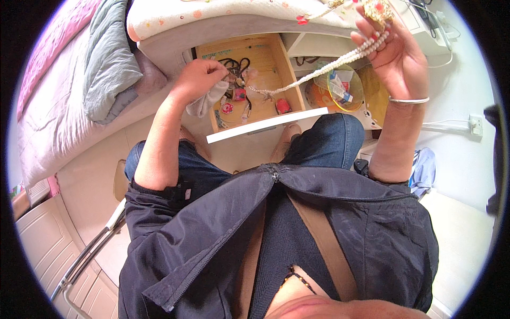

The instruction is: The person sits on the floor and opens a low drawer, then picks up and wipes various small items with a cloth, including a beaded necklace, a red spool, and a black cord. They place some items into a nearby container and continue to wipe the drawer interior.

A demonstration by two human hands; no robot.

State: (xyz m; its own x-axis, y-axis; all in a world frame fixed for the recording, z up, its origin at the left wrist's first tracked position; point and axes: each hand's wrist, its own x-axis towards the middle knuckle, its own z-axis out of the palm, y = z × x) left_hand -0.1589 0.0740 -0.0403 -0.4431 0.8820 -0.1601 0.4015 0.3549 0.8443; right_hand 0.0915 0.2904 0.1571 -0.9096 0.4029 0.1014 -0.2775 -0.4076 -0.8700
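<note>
In my raised right hand (398,60) is a pearl-bead necklace (314,75) with a gold ornament (378,12) bearing red stones. Its strand slopes down to the left into an open wooden drawer (279,48), ending near my left fingertips. Over the drawer's left side, my left hand (203,77) pinches a pale grey cloth (209,99); whether it also grips the necklace's end is hidden. Dark cords (239,65), a pink-red item (240,94), a small pink trinket (227,108) and a red object (283,106) lie in the drawer.
The drawer's white front (267,125) stands out between my knees. Right of it is a yellow-rimmed transparent container (346,87) holding small packages. A bed with a grey quilt (111,60) is on the left. Above the drawer lies a patterned white blanket (223,12). A wall socket (475,125) is at right.
</note>
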